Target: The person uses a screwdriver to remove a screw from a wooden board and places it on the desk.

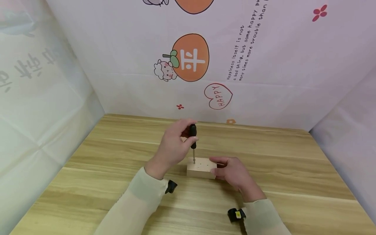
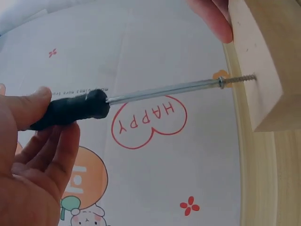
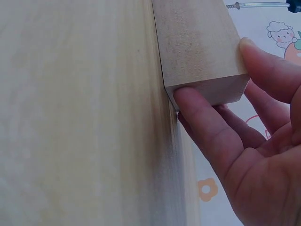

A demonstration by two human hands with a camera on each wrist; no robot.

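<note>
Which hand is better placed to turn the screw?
Probably the left hand: it holds the screwdriver against the screw, which stands upright on the block. The right hand grips the block's other end.

Table (image 1: 108, 163): yellowish wood-grain top, darker brown streaks running roughly side to side, a soft sheen on the surface. Directly on it, near the middle, one pale block (image 1: 200, 175), lying flat, long side roughly along the grain. Block's upper face dotted with a few small dark marks.
</note>
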